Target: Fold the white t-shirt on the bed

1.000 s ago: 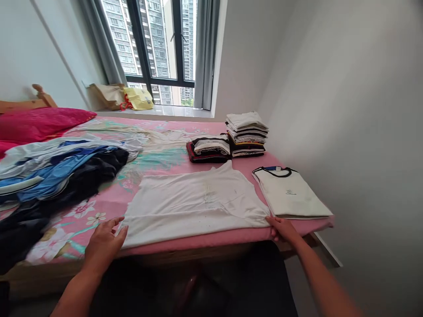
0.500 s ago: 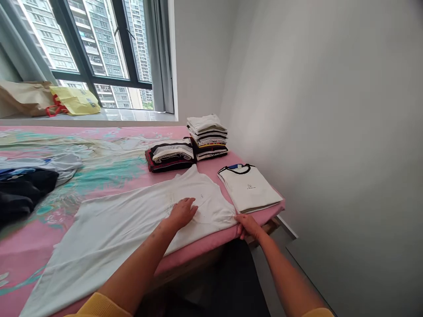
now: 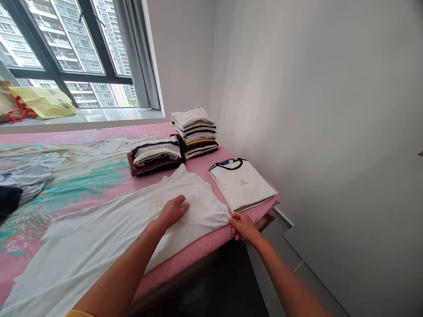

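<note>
A white T-shirt point(image 3: 109, 229) lies spread across the bed, running from the lower left towards the right, with a few wrinkles and a faint print. My left hand point(image 3: 172, 210) rests on its upper part, fingers on the cloth and thumb a little apart. At the right end of the shirt, by the bed's edge, my right hand point(image 3: 243, 226) pinches a bunched corner of the fabric between thumb and fingers. Just beyond that hand sits a folded white T-shirt point(image 3: 244, 187) with a black collar and a small print.
Folded clothes stand in a tall stack point(image 3: 194, 132) and a lower stack point(image 3: 157, 156) towards the back. Grey and dark clothes point(image 3: 28, 180) lie at left on the flowered pink sheet point(image 3: 89, 176). A wall point(image 3: 313, 110) rises at right; a yellow bag point(image 3: 46, 102) is on the windowsill.
The view has turned to the right, so things appear shifted left. My left hand stays on the shirt and my right hand keeps its pinch on the corner.
</note>
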`<state>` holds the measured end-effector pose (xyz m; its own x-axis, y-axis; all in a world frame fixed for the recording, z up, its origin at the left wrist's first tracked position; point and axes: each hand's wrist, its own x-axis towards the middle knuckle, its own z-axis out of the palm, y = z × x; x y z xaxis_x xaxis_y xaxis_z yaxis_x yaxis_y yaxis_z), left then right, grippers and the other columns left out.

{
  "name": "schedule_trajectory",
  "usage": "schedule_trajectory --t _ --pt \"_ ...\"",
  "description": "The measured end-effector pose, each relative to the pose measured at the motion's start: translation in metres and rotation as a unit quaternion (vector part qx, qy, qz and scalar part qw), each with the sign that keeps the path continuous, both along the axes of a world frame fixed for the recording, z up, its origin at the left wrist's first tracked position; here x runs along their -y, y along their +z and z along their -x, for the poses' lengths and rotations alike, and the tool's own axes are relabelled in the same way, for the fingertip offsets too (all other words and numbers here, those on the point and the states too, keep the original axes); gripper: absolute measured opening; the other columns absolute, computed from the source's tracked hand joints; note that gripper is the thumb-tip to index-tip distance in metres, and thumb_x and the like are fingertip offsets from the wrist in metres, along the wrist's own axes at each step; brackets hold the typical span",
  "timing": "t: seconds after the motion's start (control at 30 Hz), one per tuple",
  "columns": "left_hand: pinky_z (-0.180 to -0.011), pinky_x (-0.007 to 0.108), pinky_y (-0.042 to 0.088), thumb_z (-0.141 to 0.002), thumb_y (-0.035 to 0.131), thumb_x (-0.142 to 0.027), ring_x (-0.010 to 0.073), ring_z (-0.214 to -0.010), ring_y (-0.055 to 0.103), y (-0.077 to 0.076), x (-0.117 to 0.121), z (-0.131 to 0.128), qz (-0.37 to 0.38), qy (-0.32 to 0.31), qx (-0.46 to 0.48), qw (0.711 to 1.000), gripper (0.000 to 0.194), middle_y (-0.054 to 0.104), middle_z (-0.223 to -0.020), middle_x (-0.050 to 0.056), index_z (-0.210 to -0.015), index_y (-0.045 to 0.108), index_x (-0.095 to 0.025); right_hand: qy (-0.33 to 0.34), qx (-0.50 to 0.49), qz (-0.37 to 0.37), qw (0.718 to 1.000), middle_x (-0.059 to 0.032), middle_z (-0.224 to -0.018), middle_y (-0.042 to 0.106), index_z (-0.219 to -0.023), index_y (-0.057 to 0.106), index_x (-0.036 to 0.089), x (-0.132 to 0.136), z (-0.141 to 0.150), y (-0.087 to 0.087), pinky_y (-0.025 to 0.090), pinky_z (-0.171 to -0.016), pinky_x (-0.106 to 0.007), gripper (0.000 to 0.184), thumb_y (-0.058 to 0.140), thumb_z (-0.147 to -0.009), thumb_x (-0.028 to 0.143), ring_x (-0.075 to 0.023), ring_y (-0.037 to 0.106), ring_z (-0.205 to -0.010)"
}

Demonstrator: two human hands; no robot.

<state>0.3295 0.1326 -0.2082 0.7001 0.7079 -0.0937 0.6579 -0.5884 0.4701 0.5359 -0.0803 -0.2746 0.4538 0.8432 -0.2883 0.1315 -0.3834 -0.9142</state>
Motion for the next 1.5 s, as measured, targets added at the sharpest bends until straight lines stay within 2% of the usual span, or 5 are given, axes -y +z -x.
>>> schedule_trajectory --t 0.43,0.8,1.1,1.37,1.5 --pt "-0.08 0.032 0.042 -0.08 0.049 -0.037 0.0217 -0.097 0.057 -0.023 0.006 0.017 -0.023 0.031 0.047 0.998 0.036 0.059 -0.109 0.008 -0.111 0.054 -0.02 -0.099 0.273 -0.051 0.956 -0.0021 -0.076 0.062 -0.091 0.057 0.022 0.008 0.024 0.029 0.045 -0.067 -0.029 0.018 0.048 -0.083 0.035 -0.0176 0.058 -0.072" --pt "-0.095 0.038 0.039 -0.084 0.037 -0.013 0.0209 -0.105 0.054 -0.04 0.063 0.111 -0.176 -0.061 0.125 0.975 0.03 0.062 -0.108 0.008 -0.095 0.063 -0.022 0.119 0.326 -0.293 0.891 -0.005 -0.102 0.063 -0.102 0.058 0.023 -0.022 0.115 0.054 0.035 -0.103 -0.042 0.026 0.036 -0.09 0.018 -0.0191 0.053 -0.109" --pt "-0.111 0.053 0.002 -0.085 0.043 -0.05 0.0266 -0.137 0.025 -0.063 0.078 0.195 -0.194 0.072 -0.062 0.976 0.058 0.03 -0.148 0.004 -0.139 0.037 -0.029 0.196 0.465 0.011 0.864 -0.0117 -0.149 0.025 -0.141 0.032 0.013 -0.052 0.097 0.004 0.011 -0.113 -0.05 0.06 0.036 -0.09 0.044 -0.0268 0.018 -0.138" --pt "-0.112 0.049 0.011 -0.088 0.039 -0.043 0.0245 -0.137 0.024 -0.055 0.08 0.233 -0.22 0.057 -0.018 0.974 0.054 0.031 -0.148 0.005 -0.139 0.037 -0.026 0.228 0.426 -0.151 0.862 -0.0099 -0.129 0.052 -0.12 0.056 0.017 -0.055 0.134 0.023 0.03 -0.108 -0.038 0.039 0.032 -0.092 0.031 -0.0195 0.041 -0.125" --pt "-0.111 0.052 0.005 -0.088 0.04 -0.047 0.0254 -0.136 0.026 -0.059 0.082 0.233 -0.204 0.053 -0.032 0.977 0.051 0.031 -0.147 0.001 -0.137 0.038 -0.035 0.244 0.437 -0.065 0.863 -0.0092 -0.14 0.042 -0.131 0.046 0.017 -0.074 0.125 0.02 0.021 -0.111 -0.045 0.046 0.033 -0.092 0.036 -0.0215 0.033 -0.131"
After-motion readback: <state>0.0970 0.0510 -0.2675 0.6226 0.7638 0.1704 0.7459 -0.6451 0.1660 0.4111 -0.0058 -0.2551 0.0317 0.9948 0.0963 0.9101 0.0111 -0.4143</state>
